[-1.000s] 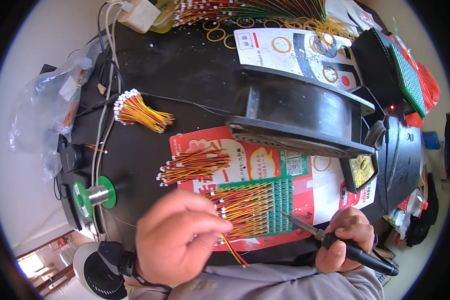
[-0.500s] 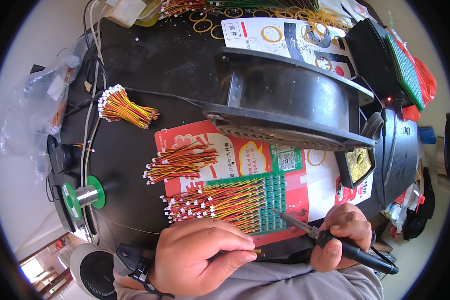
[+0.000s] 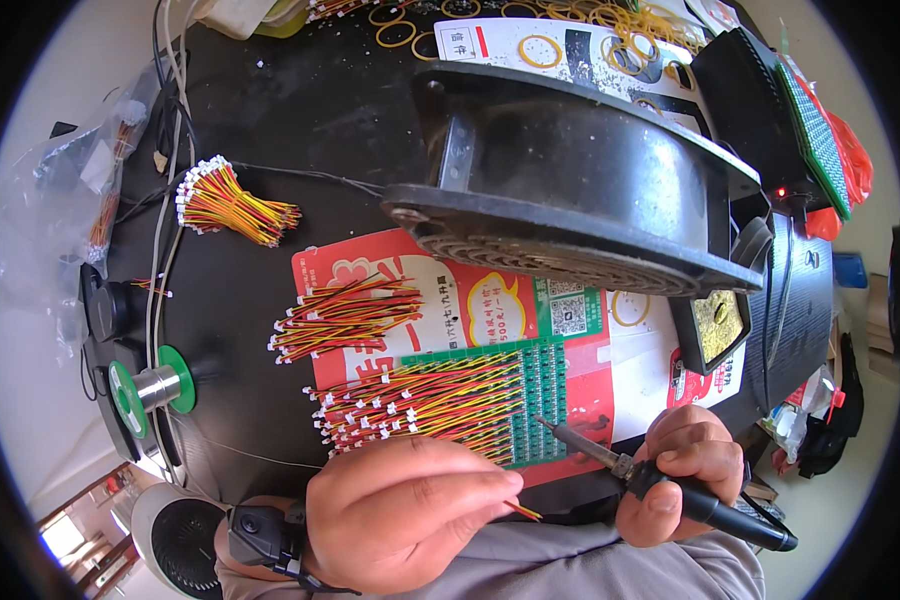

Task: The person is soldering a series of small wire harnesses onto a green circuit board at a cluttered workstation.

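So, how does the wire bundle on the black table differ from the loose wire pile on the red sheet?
The wire bundle is gathered tight, while the loose wire pile lies spread. In the picture, the bundle slopes down rightward from its white plugs; the pile slopes up rightward. Both show red and yellow, with white plugs.

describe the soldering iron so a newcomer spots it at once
From the big black fan, look down to the right grip. The soldering iron sits there, pointing toward the green circuit board. Unlike the thin coloured wires nearby, it has a thick black handle and metal tip.
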`<act>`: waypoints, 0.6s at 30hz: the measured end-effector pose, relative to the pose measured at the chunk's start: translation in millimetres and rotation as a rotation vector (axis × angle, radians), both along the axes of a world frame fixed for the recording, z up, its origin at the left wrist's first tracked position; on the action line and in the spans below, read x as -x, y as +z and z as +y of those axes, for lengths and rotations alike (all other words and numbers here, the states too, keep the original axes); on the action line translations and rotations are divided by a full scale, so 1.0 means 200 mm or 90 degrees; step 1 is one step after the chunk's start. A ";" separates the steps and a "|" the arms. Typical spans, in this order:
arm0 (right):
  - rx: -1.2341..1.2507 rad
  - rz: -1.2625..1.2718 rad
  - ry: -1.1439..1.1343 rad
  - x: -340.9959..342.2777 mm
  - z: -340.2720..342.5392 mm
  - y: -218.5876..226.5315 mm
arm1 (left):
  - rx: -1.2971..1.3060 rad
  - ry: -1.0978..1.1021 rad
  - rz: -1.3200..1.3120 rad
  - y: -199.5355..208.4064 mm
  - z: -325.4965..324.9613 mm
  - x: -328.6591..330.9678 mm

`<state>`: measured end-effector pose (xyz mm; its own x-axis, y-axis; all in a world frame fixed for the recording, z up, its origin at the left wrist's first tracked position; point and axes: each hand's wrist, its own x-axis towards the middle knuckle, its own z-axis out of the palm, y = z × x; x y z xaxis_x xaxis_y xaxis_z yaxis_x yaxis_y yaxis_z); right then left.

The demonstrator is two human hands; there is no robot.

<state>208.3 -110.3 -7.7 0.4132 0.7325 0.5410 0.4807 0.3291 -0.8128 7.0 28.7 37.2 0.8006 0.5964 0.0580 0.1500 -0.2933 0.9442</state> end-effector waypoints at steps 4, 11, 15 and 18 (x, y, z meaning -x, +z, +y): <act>-0.002 -0.003 -0.003 0.00 0.00 -0.01 | 0.028 0.042 -0.037 -0.04 -0.03 -0.01; 0.027 -0.025 -0.092 0.05 0.03 -0.01 | -0.325 0.000 0.017 -0.10 0.00 -0.04; 0.046 -0.026 -0.102 0.06 0.01 0.01 | -0.378 -0.007 0.038 -0.14 -0.01 -0.06; 0.033 -0.010 -0.085 0.05 0.01 -0.01 | -0.408 0.001 0.048 -0.16 -0.04 -0.05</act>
